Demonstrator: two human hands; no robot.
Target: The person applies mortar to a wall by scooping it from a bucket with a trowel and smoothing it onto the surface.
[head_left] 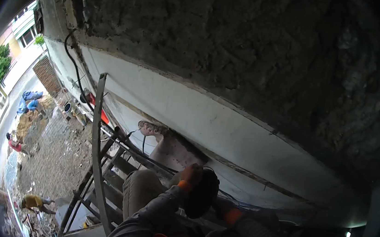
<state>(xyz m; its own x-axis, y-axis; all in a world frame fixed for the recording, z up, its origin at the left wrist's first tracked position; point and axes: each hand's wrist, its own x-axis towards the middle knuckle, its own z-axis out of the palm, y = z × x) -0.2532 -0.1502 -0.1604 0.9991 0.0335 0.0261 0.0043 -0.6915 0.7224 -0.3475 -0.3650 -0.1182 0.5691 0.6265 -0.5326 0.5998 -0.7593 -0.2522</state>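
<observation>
A dark, round, bucket-like container [203, 195] is tilted in front of my body, close to my knee. At its upper rim, my left hand [192, 173] is closed, with an orange cuff at the wrist. My right hand [221, 206] is in deep shadow at the container's right side, beyond another orange cuff; its fingers cannot be made out. What is inside the container is too dark to see. Above rises a wall with rough, wet-looking grey plaster [217, 38], bordered below by a smooth white band [191, 102].
A metal scaffold bar [96, 145] and slatted steps stand left of my legs. A black cable [76, 67] runs down the wall. Far below on the dirt ground [52, 150] are several people, including one in yellow [33, 202] and one in red [14, 145].
</observation>
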